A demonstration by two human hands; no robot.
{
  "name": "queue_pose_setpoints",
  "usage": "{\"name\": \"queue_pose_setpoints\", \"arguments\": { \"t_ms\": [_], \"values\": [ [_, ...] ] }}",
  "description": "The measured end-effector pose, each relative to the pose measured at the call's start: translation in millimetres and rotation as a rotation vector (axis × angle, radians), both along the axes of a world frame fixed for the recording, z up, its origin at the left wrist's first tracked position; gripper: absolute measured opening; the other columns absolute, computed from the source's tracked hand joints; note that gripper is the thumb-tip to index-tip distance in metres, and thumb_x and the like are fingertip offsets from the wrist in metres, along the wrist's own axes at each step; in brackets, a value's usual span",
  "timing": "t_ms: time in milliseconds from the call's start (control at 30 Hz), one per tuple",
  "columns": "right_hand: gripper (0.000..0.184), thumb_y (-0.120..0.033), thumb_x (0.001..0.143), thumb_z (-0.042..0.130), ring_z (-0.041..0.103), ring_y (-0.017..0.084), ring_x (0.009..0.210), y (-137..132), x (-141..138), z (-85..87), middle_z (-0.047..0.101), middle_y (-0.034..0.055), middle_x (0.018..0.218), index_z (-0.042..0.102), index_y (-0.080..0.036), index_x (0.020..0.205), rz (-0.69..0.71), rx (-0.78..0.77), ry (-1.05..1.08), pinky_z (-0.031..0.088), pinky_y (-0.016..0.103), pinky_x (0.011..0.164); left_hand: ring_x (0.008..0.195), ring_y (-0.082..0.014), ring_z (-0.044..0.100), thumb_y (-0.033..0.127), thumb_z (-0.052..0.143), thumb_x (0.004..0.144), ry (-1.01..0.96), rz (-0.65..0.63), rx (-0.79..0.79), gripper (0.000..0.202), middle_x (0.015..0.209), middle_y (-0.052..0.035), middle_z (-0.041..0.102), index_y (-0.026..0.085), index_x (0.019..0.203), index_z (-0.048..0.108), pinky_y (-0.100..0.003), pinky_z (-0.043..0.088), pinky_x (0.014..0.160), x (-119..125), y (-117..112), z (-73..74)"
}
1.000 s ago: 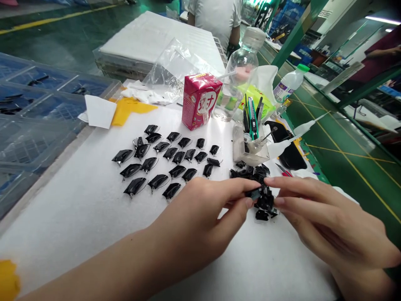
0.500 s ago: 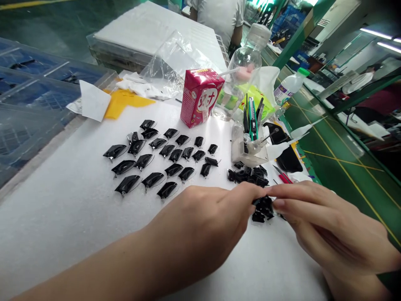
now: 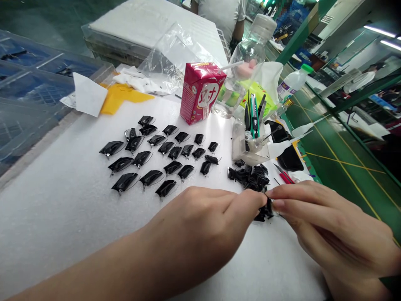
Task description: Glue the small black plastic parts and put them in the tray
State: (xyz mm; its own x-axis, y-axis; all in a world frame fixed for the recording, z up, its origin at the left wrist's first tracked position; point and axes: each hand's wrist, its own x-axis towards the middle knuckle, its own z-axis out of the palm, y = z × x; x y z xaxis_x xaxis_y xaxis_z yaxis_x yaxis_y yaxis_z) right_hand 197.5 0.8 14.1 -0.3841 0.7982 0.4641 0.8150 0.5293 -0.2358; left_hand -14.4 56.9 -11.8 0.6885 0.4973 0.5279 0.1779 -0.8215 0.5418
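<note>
My left hand (image 3: 208, 225) reaches in from the lower left, thumb and forefinger pinched together. Facing it, my right hand (image 3: 332, 225) is pinched too, its fingertips almost against the left ones. A small dark piece seems to lie between the fingertips, but the fingers cover most of it and its kind cannot be told. Just behind and below the fingertips lies a heap of small glossy black parts (image 3: 250, 177). Left of the hands, several curved black parts with clear film edges (image 3: 152, 177) are spread out in loose rows on the white work surface (image 3: 78, 200).
A red drink carton (image 3: 199, 94), a large clear bottle (image 3: 250, 50) and a tool holder with a green cutter (image 3: 250, 144) stand behind the parts. Red-handled tweezers (image 3: 285, 177) lie right. Blue divided bins (image 3: 34, 88) border the left; a person (image 3: 219, 16) is beyond.
The left thumb and fingertips have shifted slightly and bent, leaving a small gap to the right fingertips, where a dark bit now shows. The camera view has tilted a little; the laid-out parts are unchanged.
</note>
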Motion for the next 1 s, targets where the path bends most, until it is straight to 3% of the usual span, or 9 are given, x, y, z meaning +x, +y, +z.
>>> {"name": "queue_pose_setpoints", "arguments": {
  "t_ms": [167,333,800,1000],
  "values": [
    [0.027,-0.003,0.087,0.057,0.068,0.015,0.076,0.1,-0.6,2.6,0.07,0.0014,0.093,0.062,-0.025,0.101,0.05,0.017,-0.018,0.054,0.028,0.063,0.065,-0.0186,0.073,0.008,0.045,0.095,-0.026,0.022,0.018,0.019,0.081,-0.009,0.077,0.01,0.097,0.064,-0.025,0.059,0.063,0.4,0.1,-2.5],
    [0.027,-0.002,0.086,0.059,0.067,0.013,0.077,0.9,-2.0,4.2,0.07,0.0009,0.095,0.062,-0.024,0.1,0.028,0.011,0.008,0.054,0.026,0.066,0.074,-0.0176,0.075,0.009,0.049,0.095,-0.141,0.023,-0.015,0.015,0.086,-0.0072,0.077,0.007,0.102,0.062,-0.024,0.06,0.065,0.9,0.2,-5.4],
    [0.032,0.001,0.085,0.057,0.067,0.015,0.084,-7.7,-5.0,6.3,0.069,0.0015,0.1,0.062,-0.025,0.104,0.01,-0.037,0.094,0.054,0.028,0.071,0.08,-0.0176,0.075,0.013,0.047,0.098,-0.1,-0.002,0.027,0.02,0.096,-0.0089,0.078,0.008,0.099,0.066,-0.021,0.058,0.069,-2.2,2.3,3.8],
    [0.033,0.002,0.084,0.059,0.065,0.012,0.087,-1.1,0.0,2.7,0.067,0.0011,0.101,0.06,-0.022,0.106,0.09,-0.032,0.094,0.053,0.025,0.073,0.079,-0.0175,0.075,0.011,0.044,0.098,-0.096,-0.012,0.064,0.023,0.095,-0.0085,0.078,0.009,0.094,0.066,-0.022,0.056,0.066,-2.9,3.0,5.3]
  ]
}}
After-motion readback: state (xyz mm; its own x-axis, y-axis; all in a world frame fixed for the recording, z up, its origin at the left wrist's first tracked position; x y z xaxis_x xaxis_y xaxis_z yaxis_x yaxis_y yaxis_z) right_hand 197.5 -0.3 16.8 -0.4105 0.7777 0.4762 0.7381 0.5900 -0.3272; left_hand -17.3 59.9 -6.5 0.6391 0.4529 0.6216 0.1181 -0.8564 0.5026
